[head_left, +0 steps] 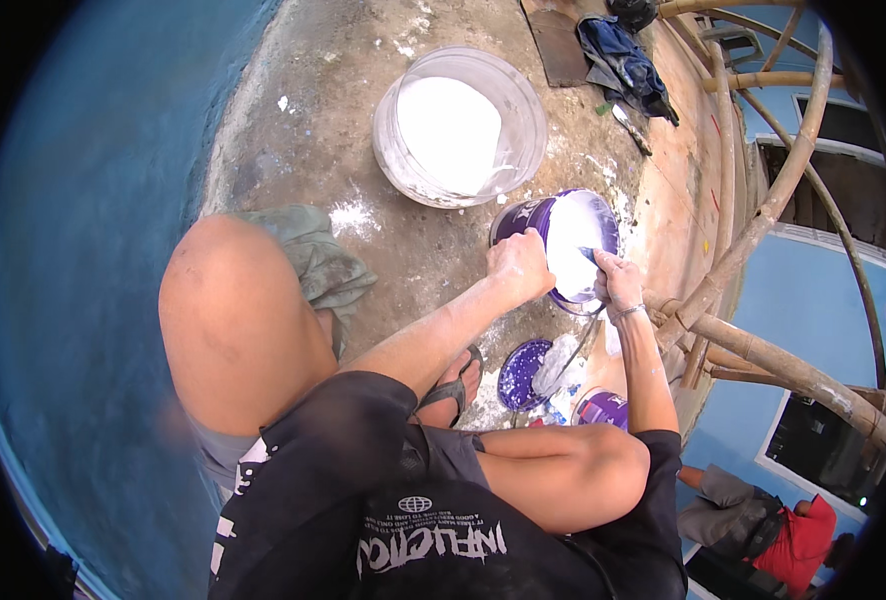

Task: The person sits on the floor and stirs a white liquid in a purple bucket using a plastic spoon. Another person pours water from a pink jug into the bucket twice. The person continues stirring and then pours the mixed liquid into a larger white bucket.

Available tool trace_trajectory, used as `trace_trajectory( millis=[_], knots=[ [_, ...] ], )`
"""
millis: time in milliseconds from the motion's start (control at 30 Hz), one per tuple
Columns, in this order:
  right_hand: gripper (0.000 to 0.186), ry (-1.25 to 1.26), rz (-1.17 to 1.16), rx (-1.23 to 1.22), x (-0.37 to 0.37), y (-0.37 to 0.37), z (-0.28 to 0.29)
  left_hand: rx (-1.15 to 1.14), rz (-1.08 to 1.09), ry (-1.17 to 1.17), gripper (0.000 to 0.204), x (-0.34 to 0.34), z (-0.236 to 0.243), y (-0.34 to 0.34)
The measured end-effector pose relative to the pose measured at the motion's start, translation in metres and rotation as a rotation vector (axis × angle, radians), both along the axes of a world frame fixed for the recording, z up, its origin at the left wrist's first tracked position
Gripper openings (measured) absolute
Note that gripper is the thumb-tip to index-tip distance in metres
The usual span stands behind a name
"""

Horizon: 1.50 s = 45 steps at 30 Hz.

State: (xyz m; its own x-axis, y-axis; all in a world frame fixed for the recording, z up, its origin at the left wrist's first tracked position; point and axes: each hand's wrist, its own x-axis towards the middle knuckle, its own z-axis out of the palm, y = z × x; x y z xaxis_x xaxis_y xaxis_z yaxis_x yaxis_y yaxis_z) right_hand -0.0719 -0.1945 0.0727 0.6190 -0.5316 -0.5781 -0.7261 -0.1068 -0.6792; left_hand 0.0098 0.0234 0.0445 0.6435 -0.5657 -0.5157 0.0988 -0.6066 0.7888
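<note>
A purple bucket (pixel 511 222) tilts in front of me with white paste or paint inside. My left hand (pixel 521 264) is closed on its near rim. My right hand (pixel 619 282) grips a small dark-blue tool (pixel 589 254) at the bucket's mouth; its exact kind and far end do not show clearly. Beyond the bucket, to the left, stands a larger translucent tub (pixel 516 90) with a bright white mass in it. White smears cover both hands.
A purple lid (pixel 523 378) with crumpled clear plastic (pixel 560 366) lies near my sandalled foot, beside another purple container (pixel 603 408). Bamboo poles (pixel 733 260) rise on the right. A blue wall (pixel 93 250) is at left. A person in red (pixel 798 540) is lower right.
</note>
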Motion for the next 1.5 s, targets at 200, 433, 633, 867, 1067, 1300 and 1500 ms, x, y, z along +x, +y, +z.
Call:
trace_trajectory(
  millis=[200, 433, 633, 867, 1067, 1300, 1500],
  knots=[
    [0.022, -0.05, 0.015, 0.264, -0.004, 0.043, 0.014, -0.006, 0.015, -0.009, 0.05, -0.002, 0.001, 0.001],
    [0.025, -0.097, -0.075, 0.189, -0.047, 0.023, 0.075, 0.01, -0.029, -0.022, 0.05, 0.0, 0.0, 0.001],
    [0.031, 0.068, 0.463, -0.533, -0.045, 0.002, 0.135, 0.055, -0.067, -0.035, 0.046, 0.003, 0.005, -0.001],
    [0.031, 0.175, 0.743, -0.73, 0.035, 0.001, 0.065, 0.033, -0.075, -0.038, 0.053, 0.003, 0.005, -0.002],
    [0.028, 0.026, 0.707, -0.391, 0.039, 0.018, 0.025, 0.046, -0.061, -0.056, 0.054, 0.002, 0.003, -0.002],
    [0.029, 0.256, 0.719, -0.546, -0.004, 0.009, 0.05, 0.054, -0.061, -0.046, 0.051, 0.002, 0.003, -0.003],
    [0.03, 0.124, 0.702, -0.855, 0.005, 0.004, 0.037, 0.046, -0.068, -0.037, 0.048, 0.002, 0.006, 0.0]
  ],
)
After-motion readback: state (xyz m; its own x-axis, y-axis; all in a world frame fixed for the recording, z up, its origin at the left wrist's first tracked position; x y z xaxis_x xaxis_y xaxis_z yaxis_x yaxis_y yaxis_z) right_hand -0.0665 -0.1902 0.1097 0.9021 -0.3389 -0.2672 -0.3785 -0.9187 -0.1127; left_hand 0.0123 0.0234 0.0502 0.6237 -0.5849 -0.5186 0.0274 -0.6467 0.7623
